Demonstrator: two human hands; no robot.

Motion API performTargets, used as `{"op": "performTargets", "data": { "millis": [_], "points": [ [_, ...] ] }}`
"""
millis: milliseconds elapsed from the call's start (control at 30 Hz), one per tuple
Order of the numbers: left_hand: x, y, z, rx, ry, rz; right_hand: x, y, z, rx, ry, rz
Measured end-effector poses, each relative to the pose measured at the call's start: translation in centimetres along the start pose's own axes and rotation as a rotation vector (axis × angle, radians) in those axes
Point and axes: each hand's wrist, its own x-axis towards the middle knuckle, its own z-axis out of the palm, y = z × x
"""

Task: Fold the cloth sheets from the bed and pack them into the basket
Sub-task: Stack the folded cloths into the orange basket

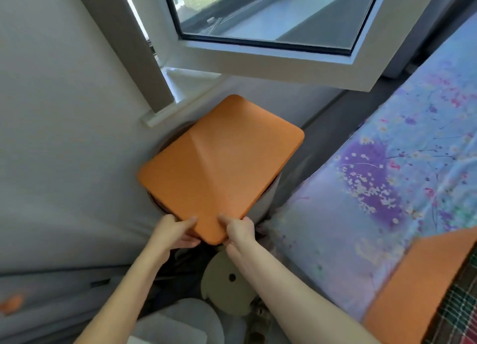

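Head view: the bed [387, 188] at the right is covered by a soft floral sheet [402, 147], with an orange cloth [418, 287] and a plaid one [459, 310] at its near edge, none visibly folded, so the folding is judged barely begun. The round pale basket [263, 201] is capped by a smooth, rigid orange lid [219, 163] with rounded corners, its near corner pinched by the left hand [173, 230] and the right hand [240, 230].
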Motion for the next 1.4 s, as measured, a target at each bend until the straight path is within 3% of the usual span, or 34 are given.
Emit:
{"op": "performTargets", "data": {
  "millis": [100,167,267,333,433,500,600,767,833,1000,1133,1400],
  "points": [
    [-2.9,2.2,-0.1,0.290,-0.106,0.066,-1.3,-1.7,-1.4,0.008,0.067,-0.168],
    [-3.5,3.7,-0.4,0.557,0.135,0.328,-2.4,-3.7,-3.1,0.046,0.021,-0.189],
    [-4.4,6.4,0.4,0.761,0.577,0.757,-4.8,-7.1,-7.9,0.080,-0.050,-0.193],
    [-4.6,8.0,2.1,0.918,0.625,0.758,-6.7,-8.6,-11.9,0.111,-0.070,-0.206],
    [-4.9,9.9,7.2,1.047,0.322,0.649,-9.7,-9.8,-19.1,0.150,-0.025,-0.260],
    [-5.6,10.5,12.2,0.951,0.065,0.654,-11.8,-10.0,-24.7,0.166,0.030,-0.315],
    [-7.0,10.4,18.6,0.795,-0.190,0.672,-14.5,-10.3,-32.0,0.080,0.129,-0.362],
    [-12.2,7.5,30.6,0.798,-0.628,0.601,-19.7,-6.9,-45.7,-0.165,0.525,-0.404],
    [-14.1,5.1,34.6,0.878,-0.692,0.630,-21.2,-4.5,-49.9,-0.274,0.681,-0.385],
    [-17.6,-0.6,40.4,1.154,-0.768,0.758,-21.9,1.8,-56.7,-0.467,0.872,-0.276],
    [-18.7,-3.0,41.8,1.389,-0.765,0.838,-21.7,4.4,-58.0,-0.530,0.874,-0.224],
    [-18.4,-5.0,41.6,1.517,-0.713,0.826,-20.1,7.1,-58.3,-0.613,0.803,-0.155]
  ]
}}
